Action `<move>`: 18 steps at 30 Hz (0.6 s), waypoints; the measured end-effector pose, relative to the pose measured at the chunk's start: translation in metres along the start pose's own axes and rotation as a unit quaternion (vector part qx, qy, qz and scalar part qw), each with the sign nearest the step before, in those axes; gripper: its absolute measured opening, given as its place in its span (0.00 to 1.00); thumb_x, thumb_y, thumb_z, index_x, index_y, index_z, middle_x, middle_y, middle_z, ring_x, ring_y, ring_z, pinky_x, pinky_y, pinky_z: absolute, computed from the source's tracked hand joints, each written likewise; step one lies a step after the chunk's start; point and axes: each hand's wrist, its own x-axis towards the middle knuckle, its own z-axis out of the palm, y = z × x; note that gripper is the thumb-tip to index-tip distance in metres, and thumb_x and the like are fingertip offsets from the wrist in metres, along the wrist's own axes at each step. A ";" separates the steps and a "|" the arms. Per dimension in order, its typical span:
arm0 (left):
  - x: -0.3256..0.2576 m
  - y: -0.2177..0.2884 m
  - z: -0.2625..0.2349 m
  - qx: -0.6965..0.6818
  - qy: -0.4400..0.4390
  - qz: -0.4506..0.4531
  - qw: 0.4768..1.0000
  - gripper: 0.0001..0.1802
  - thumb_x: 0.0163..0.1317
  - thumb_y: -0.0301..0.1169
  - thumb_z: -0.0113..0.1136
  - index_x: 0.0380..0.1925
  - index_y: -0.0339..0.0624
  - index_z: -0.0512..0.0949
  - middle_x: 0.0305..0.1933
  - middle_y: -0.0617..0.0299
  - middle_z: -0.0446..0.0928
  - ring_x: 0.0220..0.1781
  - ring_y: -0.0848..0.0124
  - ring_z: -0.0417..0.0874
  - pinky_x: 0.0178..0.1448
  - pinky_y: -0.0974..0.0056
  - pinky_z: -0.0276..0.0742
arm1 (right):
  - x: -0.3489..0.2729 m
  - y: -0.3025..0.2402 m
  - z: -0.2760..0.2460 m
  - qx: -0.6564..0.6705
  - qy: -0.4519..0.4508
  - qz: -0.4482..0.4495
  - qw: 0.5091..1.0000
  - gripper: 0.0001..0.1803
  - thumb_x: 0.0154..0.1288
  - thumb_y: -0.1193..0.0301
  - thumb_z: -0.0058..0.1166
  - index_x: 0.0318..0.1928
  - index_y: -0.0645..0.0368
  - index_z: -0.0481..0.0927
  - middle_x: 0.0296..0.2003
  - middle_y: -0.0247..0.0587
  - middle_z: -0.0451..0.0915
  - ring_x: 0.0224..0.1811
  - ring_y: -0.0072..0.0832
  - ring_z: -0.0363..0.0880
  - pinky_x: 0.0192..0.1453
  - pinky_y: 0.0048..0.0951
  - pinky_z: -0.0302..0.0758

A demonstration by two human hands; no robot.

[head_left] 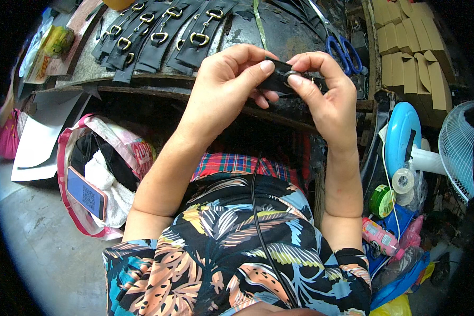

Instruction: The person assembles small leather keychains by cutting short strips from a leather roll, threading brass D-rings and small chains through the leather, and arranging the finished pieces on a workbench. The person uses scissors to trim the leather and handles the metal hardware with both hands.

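Strap [277, 80] up in both hands, row waiting on the bench

And here it is, the black strap held up at the bench's near edge, both hands on it! The left hand [230, 76] pinches one end, thumb laid on top, the lower fingers curled loosely beneath. The right hand [324, 84] pinches the other end between thumb and forefinger, close beside its partner.

Over to the left on the bench [242, 41], a row of straps [161, 51] lies fanned out, gold bits [199, 39] on them; those look finished, or close to it. This one has not joined the row, so at least this piece seems left to do. How many more remain, nobody can say from here. Scissors [344, 51] lie to the right, out of either hand.

Now the tricky part: the fingers cover both ends of the strap, and a glint by the right fingers may be metal, too small to call. The underside is hidden, the row's far ends run off the top, and beneath the bench it's all dark.
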 end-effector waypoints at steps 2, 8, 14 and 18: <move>0.000 0.001 -0.001 0.017 -0.021 0.010 1.000 0.13 0.73 0.28 0.63 0.53 0.33 0.79 0.39 0.59 0.85 0.32 0.74 0.88 0.34 0.72 0.84 | -0.001 0.000 0.000 0.069 0.006 0.089 0.994 0.06 0.67 0.74 0.63 0.43 0.61 0.84 0.39 0.38 0.86 0.44 0.26 0.83 0.53 0.28 0.77; 0.001 0.000 -0.009 0.049 -0.004 0.007 0.999 0.14 0.71 0.25 0.64 0.54 0.35 0.79 0.37 0.62 0.83 0.30 0.76 0.86 0.31 0.74 0.80 | 0.001 0.006 -0.001 0.103 0.036 0.074 0.991 0.11 0.71 0.73 0.64 0.51 0.62 0.84 0.41 0.36 0.87 0.44 0.21 0.83 0.54 0.26 0.79; 0.001 -0.006 -0.008 0.321 0.097 0.154 0.929 0.19 0.63 0.22 0.65 0.55 0.41 0.78 0.34 0.59 0.80 0.27 0.76 0.74 0.34 0.69 0.73 | -0.012 0.010 -0.034 -0.099 0.044 0.066 0.992 0.07 0.68 0.72 0.66 0.44 0.60 0.87 0.40 0.35 0.86 0.43 0.23 0.81 0.51 0.27 0.77; -0.010 -0.003 -0.004 0.392 0.114 0.194 0.892 0.19 0.62 0.23 0.66 0.54 0.42 0.80 0.32 0.57 0.76 0.24 0.72 0.70 0.33 0.68 0.72 | -0.025 0.006 -0.040 -0.201 0.019 0.014 0.979 0.10 0.56 0.70 0.73 0.38 0.58 0.88 0.35 0.37 0.84 0.40 0.33 0.81 0.48 0.32 0.77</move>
